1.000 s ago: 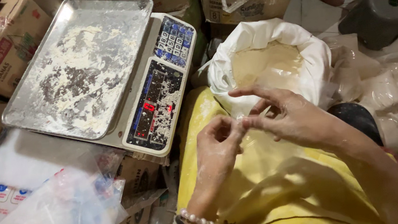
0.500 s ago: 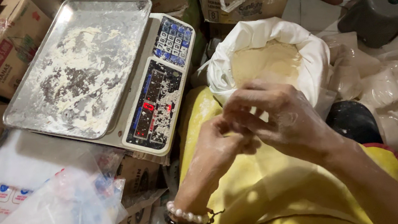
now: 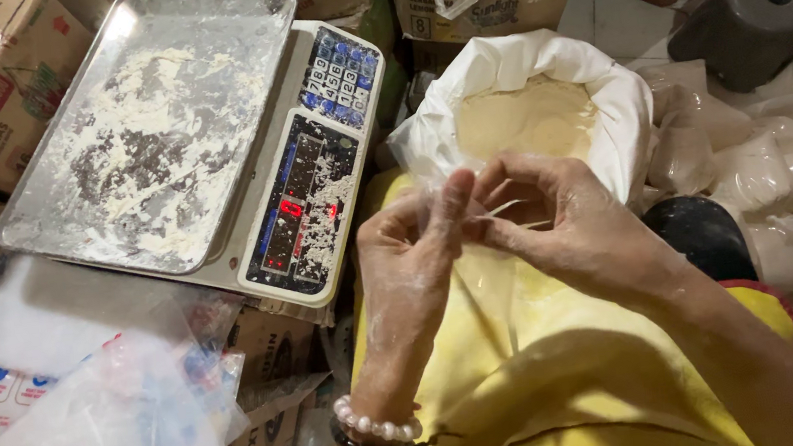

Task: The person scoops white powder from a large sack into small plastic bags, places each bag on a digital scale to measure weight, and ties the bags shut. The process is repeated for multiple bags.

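Pinching a thin clear plastic bag (image 3: 483,273) at its mouth, fingers of my left hand (image 3: 406,262) and right hand (image 3: 558,223) closed on the slippery film; it hangs limp over my lap, before the flour sack (image 3: 519,67).

You get warm, fairly dim indoor light from above. It glares off the top corner of the steel tray (image 3: 152,122) and whitens the sack (image 3: 538,59). Your hands (image 3: 478,233) throw a soft shadow down onto the yellow cloth (image 3: 536,377). The lower left bags (image 3: 91,442) look hazy and soft, lines bow near the edges, and the corners darken
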